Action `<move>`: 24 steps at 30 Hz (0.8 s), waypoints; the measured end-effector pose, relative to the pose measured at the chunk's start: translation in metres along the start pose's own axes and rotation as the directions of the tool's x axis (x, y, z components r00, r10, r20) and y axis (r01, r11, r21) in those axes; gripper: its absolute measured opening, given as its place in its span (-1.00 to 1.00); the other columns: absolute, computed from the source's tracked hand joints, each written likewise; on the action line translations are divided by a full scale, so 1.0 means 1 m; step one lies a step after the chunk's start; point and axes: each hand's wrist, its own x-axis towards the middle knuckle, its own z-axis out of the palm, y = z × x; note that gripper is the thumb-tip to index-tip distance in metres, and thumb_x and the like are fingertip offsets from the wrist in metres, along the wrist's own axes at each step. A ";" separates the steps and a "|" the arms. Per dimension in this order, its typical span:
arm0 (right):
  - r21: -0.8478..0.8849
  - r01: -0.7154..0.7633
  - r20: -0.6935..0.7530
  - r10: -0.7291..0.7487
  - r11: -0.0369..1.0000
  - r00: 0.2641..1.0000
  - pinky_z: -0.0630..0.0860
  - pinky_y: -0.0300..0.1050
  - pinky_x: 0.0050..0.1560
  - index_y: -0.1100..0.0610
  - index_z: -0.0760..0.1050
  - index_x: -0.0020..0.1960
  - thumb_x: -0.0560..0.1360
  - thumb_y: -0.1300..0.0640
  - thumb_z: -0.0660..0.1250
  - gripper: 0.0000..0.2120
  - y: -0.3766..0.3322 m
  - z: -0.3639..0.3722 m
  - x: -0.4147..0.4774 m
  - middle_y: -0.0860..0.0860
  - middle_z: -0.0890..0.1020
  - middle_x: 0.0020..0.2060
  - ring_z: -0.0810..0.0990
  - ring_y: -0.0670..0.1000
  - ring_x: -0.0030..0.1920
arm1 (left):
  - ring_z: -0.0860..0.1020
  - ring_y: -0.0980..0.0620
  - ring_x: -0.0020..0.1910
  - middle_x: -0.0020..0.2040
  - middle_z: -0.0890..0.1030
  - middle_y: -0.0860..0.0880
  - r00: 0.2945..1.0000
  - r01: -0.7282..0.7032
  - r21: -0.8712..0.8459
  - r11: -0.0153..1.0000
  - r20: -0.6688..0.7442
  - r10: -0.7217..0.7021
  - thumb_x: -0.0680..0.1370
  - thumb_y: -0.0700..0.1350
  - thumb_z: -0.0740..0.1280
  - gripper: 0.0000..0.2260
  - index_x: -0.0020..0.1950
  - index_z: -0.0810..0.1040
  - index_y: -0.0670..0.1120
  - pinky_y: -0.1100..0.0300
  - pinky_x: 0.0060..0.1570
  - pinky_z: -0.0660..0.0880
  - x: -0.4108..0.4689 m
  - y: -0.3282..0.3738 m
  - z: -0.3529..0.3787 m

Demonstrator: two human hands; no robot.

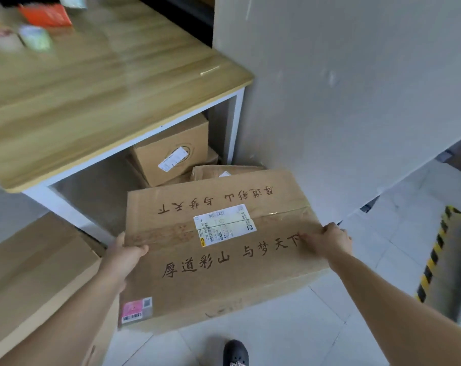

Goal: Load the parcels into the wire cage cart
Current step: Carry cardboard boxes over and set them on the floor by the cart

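**newbie_88:** So where's the parcel sitting, and are both hands actually on it?

**packer_dan:** Yep, both. The big cardboard carton (pixel 224 281) is in the middle of the frame, just in front of the wooden counter (pixel 92 88), over the tiled floor (pixel 329 313). It's got handwritten characters on top, a white shipping label (pixel 225 224) stuck across the taped seam and a pink sticker (pixel 136 309) at its lower left corner. The left grip (pixel 126 253) is clamped on the carton's left edge with the thumb on top. The right grip (pixel 327 241) is curled over the right edge. Can't tell if it's off the floor or just tilted.

**newbie_88:** Anything else nearby?

**packer_dan:** A smaller labelled box (pixel 168 157) sits under the counter and another carton (pixel 33 273) is at lower left. There are blurry tape rolls (pixel 35 37) on the counter at upper left, a black-and-yellow striped edge (pixel 432 254) at the right, and a dark shoe (pixel 234 351) at the bottom.
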 end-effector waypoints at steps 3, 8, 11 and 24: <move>0.072 -0.003 -0.063 0.008 0.997 0.998 0.44 0.12 0.23 0.18 0.43 0.24 0.37 -0.19 0.40 -0.39 0.009 -0.039 -0.012 0.17 0.47 0.17 0.37 0.20 0.27 | 0.53 -0.20 0.19 0.24 0.56 -0.14 0.997 -0.073 0.050 0.996 -0.035 0.075 0.48 -0.14 0.45 -0.59 0.31 0.46 -0.08 -0.10 0.22 0.46 -0.017 0.040 0.007; 0.284 -0.063 -0.125 0.102 0.957 0.987 0.42 -0.10 -0.23 0.18 0.43 0.16 0.38 -0.09 0.41 -0.52 0.038 -0.098 -0.038 0.07 0.53 -0.07 0.49 0.08 -0.12 | 0.53 -0.14 -0.01 0.04 0.58 -0.09 0.977 -0.208 0.060 0.976 0.048 0.206 0.49 -0.16 0.45 -0.77 0.09 0.50 -0.14 0.03 0.00 0.47 -0.051 0.095 0.026; 0.382 -0.094 -0.146 0.160 0.919 0.976 0.40 -0.09 -0.22 0.19 0.40 0.16 0.41 -0.09 0.42 -0.52 0.067 -0.126 -0.059 0.03 0.50 -0.14 0.49 0.07 -0.11 | 0.48 -0.10 -0.01 0.04 0.54 -0.05 0.945 -0.309 0.056 0.949 0.132 0.300 0.53 -0.18 0.40 -0.81 0.11 0.48 -0.07 0.06 -0.03 0.40 -0.081 0.122 0.043; 0.582 -0.181 -0.361 0.451 0.793 0.816 0.44 -0.07 -0.20 0.13 0.43 0.12 0.35 -0.24 0.46 -0.45 0.222 -0.238 -0.170 0.04 0.58 -0.07 0.56 0.07 -0.07 | 0.58 -0.17 -0.04 -0.05 0.62 -0.09 0.782 -0.533 0.076 0.843 0.425 0.457 0.52 -0.12 0.37 -0.77 0.17 0.54 -0.09 -0.07 0.02 0.55 -0.236 0.177 0.145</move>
